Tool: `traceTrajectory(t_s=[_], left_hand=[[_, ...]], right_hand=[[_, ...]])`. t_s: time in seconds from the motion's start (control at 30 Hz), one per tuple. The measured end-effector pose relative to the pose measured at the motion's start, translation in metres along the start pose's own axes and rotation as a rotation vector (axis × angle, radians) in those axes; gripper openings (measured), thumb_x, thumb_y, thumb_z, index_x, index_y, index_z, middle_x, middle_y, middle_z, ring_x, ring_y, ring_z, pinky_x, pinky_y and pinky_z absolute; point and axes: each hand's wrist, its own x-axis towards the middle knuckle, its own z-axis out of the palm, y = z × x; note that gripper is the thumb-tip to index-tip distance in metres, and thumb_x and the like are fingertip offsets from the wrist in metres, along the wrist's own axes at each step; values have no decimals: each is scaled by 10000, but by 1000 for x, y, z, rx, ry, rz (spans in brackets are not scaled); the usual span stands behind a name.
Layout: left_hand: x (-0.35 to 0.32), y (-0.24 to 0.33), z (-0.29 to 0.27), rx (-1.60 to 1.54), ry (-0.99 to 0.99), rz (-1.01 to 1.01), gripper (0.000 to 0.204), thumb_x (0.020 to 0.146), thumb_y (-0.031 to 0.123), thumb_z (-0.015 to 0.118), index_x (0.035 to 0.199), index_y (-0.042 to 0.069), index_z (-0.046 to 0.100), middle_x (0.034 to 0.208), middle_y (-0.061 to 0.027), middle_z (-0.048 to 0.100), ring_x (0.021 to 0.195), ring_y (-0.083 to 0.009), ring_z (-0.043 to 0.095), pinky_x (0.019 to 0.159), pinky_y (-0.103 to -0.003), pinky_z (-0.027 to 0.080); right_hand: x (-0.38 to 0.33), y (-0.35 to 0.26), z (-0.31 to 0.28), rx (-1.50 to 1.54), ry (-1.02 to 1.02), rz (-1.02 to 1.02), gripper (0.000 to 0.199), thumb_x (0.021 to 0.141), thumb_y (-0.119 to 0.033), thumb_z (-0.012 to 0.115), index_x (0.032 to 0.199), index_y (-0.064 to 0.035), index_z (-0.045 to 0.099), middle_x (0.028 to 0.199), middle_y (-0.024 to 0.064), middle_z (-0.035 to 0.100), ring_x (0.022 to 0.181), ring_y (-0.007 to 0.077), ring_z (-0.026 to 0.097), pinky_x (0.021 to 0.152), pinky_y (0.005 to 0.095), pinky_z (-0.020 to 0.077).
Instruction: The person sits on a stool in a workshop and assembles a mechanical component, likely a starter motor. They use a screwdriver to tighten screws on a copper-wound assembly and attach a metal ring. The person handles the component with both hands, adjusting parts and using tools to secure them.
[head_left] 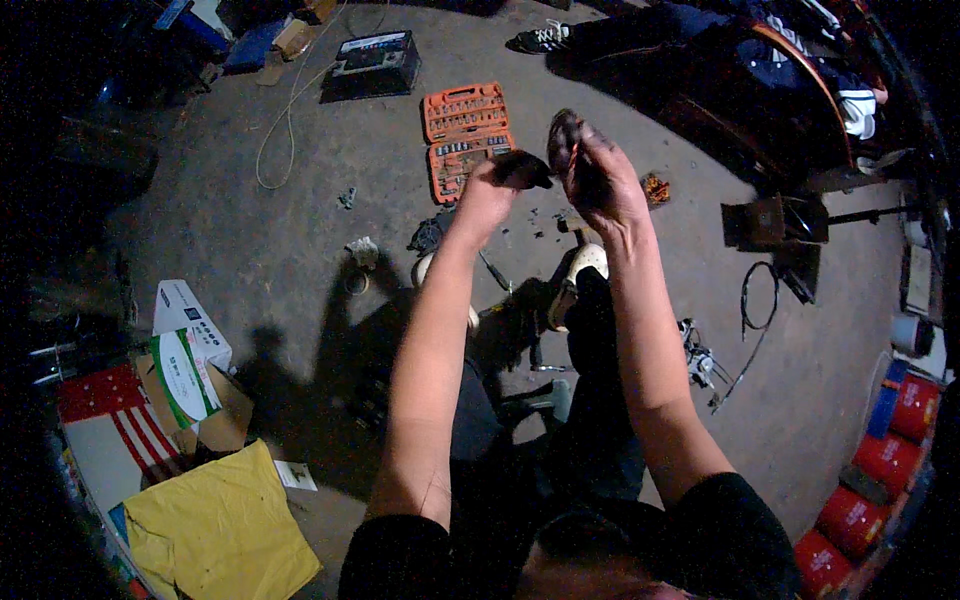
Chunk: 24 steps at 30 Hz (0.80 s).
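Note:
Both my hands are raised close together over the floor, their fingers blackened. My right hand (597, 180) is closed, with a thin reddish-orange strip showing between its fingers; I cannot tell what it belongs to. Just left of it, my left hand (512, 172) has its dark fingers drawn together, and whatever they hold is lost in the blackness. Beyond the left hand lies an open orange socket set case (467, 140) with rows of sockets. Small dark parts (540, 225) are scattered on the floor below the hands, beside a dark lump (430, 233).
A black car battery (372, 66) stands at the far left of the case. Cardboard boxes (190, 320) and a yellow cloth (225, 525) lie at lower left. On the right are a looped black cable (760, 300), metal parts (703, 355) and red containers (858, 515). Another person's shoe (540, 37) shows far off.

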Motion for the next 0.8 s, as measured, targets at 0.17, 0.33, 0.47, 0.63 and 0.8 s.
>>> traceTrajectory(t_s=[0.17, 0.33, 0.47, 0.63, 0.8], left_hand=[[1, -1, -2, 280, -158, -198, 248, 856, 196, 548, 961, -21, 607, 839, -71, 629, 783, -148, 547, 734, -280, 431], [-2, 20, -1, 218, -137, -191, 228, 857, 207, 564, 896, -14, 604, 721, -11, 571, 647, -90, 502, 611, -235, 413], [-3, 31, -11, 151, -130, 107, 220, 857, 215, 570, 881, -1, 604, 683, 8, 542, 619, -67, 484, 571, -214, 395], [-4, 36, -23, 10, 46, 118, 191, 869, 179, 553, 875, -9, 590, 769, -8, 583, 687, -76, 525, 643, -220, 428], [-6, 24, -19, -218, -55, 66, 180, 874, 144, 539, 969, 2, 598, 901, -44, 623, 807, -108, 564, 738, -237, 439]], right_hand=[[9, -3, -5, 148, 165, -248, 234, 880, -178, 540, 1046, -13, 546, 972, 78, 613, 815, 171, 589, 729, 273, 480], [15, -3, -17, -781, 309, -742, 182, 886, -113, 504, 1001, 12, 567, 921, 99, 621, 821, 190, 586, 757, 276, 453], [10, 9, -17, -1565, -22, -650, 219, 833, -77, 505, 1034, -7, 558, 940, 216, 591, 858, 320, 598, 712, 345, 459], [-3, 8, -10, -975, -159, 5, 249, 897, -143, 467, 1029, 54, 541, 942, 104, 613, 870, 192, 573, 787, 325, 451], [-8, 0, -6, -46, -327, 167, 242, 860, -180, 544, 999, 17, 554, 888, 81, 609, 758, 154, 586, 674, 270, 493]])
